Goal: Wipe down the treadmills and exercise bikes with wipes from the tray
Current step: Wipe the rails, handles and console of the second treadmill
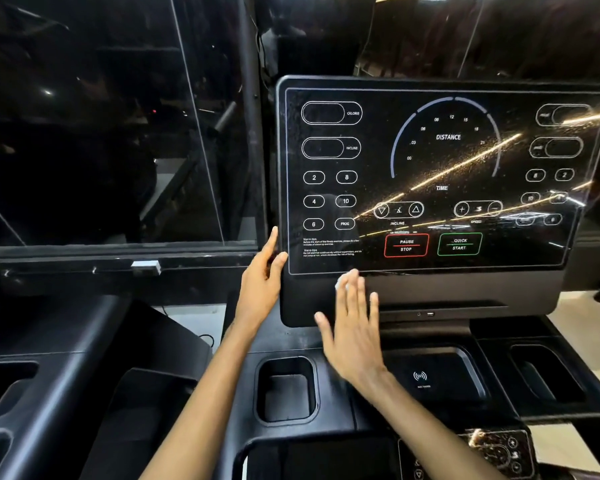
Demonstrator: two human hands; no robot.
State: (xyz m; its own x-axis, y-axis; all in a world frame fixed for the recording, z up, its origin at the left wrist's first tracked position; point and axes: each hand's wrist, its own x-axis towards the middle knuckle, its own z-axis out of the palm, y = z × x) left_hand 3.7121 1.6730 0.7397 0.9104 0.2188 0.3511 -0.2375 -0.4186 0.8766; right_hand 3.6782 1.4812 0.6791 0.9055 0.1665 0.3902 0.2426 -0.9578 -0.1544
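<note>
A treadmill console (430,174) with a glossy black touch panel fills the upper right; it shows DISTANCE, TIME, PAUSE STOP and QUICK START markings. My left hand (260,282) rests with fingers spread against the panel's lower left edge. My right hand (354,327) lies flat, fingers extended, on the black housing just below the panel, pressing a small white wipe (343,280) that shows past the fingertips. Most of the wipe is hidden under the hand.
Below the console lie a cup-holder recess (284,389), a wireless charging pad (426,379) and a side pocket (541,372). A second treadmill's black deck (49,368) is at left. Dark glass with a vertical post (250,116) stands behind. A small button panel (492,452) sits bottom right.
</note>
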